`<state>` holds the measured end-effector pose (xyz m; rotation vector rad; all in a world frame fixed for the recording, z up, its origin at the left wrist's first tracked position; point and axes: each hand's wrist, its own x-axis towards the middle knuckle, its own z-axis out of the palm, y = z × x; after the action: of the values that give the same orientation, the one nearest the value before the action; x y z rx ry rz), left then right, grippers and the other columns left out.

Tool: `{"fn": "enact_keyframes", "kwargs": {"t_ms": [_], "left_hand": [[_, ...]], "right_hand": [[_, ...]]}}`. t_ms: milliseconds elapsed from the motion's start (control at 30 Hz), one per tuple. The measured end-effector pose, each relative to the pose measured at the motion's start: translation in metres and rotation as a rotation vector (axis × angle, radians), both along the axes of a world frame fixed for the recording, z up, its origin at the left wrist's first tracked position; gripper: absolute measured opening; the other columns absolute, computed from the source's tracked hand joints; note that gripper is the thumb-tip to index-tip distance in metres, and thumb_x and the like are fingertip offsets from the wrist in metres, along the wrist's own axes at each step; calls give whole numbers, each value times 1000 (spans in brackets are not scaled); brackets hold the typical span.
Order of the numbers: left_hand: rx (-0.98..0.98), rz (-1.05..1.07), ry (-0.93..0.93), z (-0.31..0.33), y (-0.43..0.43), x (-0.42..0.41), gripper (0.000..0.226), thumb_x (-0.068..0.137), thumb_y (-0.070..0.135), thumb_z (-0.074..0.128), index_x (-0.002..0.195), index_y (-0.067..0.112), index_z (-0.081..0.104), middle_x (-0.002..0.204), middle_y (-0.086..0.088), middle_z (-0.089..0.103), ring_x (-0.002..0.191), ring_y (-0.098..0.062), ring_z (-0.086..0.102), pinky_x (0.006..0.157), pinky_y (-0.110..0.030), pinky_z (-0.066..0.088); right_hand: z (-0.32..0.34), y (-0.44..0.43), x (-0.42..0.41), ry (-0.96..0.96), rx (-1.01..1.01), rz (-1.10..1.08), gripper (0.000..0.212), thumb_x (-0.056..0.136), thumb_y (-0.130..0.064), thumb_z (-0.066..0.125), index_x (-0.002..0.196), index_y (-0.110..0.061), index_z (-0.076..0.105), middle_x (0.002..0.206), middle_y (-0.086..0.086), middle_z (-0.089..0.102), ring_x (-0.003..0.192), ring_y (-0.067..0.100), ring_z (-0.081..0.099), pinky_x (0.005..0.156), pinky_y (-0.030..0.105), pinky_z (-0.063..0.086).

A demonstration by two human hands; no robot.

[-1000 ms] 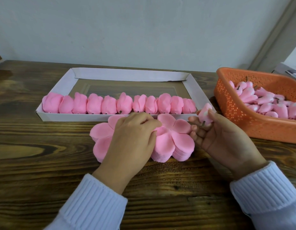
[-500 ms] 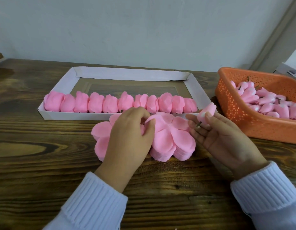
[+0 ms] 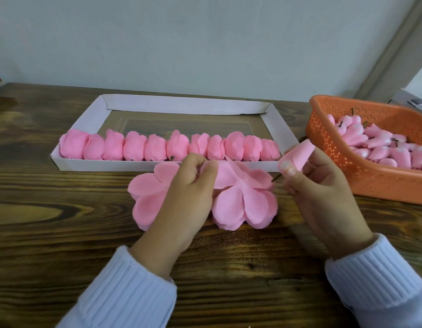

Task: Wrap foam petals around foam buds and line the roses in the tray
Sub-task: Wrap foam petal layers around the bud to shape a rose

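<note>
A stack of pink flower-shaped foam petal sheets (image 3: 243, 204) lies on the wooden table in front of the white tray (image 3: 181, 105). My left hand (image 3: 188, 192) rests on the stack and pinches the top petal sheet (image 3: 231, 174), lifting its edge. Just to the right, my right hand (image 3: 321, 188) holds a pink foam bud (image 3: 299, 155) between thumb and fingers, its short dark stem pointing down-left. A row of several finished pink roses (image 3: 169, 147) lines the tray's near side.
An orange perforated basket (image 3: 361, 178) at the right holds several more pink buds (image 3: 380, 145). The tray's far half shows bare dark bottom. A pale wall stands behind the table.
My left hand's fingers have curled and pinched up the top petal sheet, which now peels off the stack. My right hand has raised the bud slightly.
</note>
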<state>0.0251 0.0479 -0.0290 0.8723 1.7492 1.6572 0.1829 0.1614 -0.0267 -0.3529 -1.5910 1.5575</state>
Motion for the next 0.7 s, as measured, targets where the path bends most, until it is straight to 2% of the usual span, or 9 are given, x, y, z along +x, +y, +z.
{"fn": "enact_keyframes", "kwargs": {"t_ms": [100,200,300,400,500,600,700], "left_hand": [[7,-40,-98,1,0,1,19,83,42,51,75,26,55,81,-6,54,76,-20,50,65,-40,37],[2,-43,-110,3,-1,2,19,76,46,50,71,28,55,81,-7,54,76,-20,49,63,-38,35],[9,-33,-161,5,-1,2,16,74,45,51,65,32,55,82,-5,53,79,-20,50,70,-41,38],[24,-31,-193,6,-2,2,15,74,43,52,64,32,56,82,-3,53,80,-20,49,72,-41,38],[45,-36,-202,6,-2,2,16,74,42,53,65,30,57,83,-6,52,80,-20,47,73,-41,37],[44,-40,-200,6,-2,2,15,74,42,53,66,30,58,85,-6,52,80,-20,47,72,-42,37],[44,-45,-202,7,-2,3,15,73,43,53,65,31,58,84,-5,52,81,-20,48,72,-41,37]], "right_hand": [[1,-5,-1,9,149,15,16,80,-22,76,94,-23,67,89,-10,66,79,5,62,70,19,51],[0,-10,-3,-108,285,-37,18,83,-15,69,100,-15,65,95,-9,67,86,9,63,72,23,52],[-3,-12,-5,-202,328,-116,16,84,-15,68,100,-16,66,97,-4,68,87,20,64,74,43,53],[-2,-12,-3,-238,351,-152,18,84,-19,69,101,-14,67,96,0,69,87,25,64,74,51,53],[-1,-11,-2,-291,403,-195,28,77,-28,74,101,-14,68,96,-6,69,86,20,65,75,41,54],[-1,-11,-2,-294,418,-201,28,74,-23,75,100,-14,68,98,-8,70,87,13,66,76,30,54],[-2,-10,-1,-273,410,-176,27,76,-21,75,102,-14,68,100,-5,70,91,13,66,79,28,54]]}}
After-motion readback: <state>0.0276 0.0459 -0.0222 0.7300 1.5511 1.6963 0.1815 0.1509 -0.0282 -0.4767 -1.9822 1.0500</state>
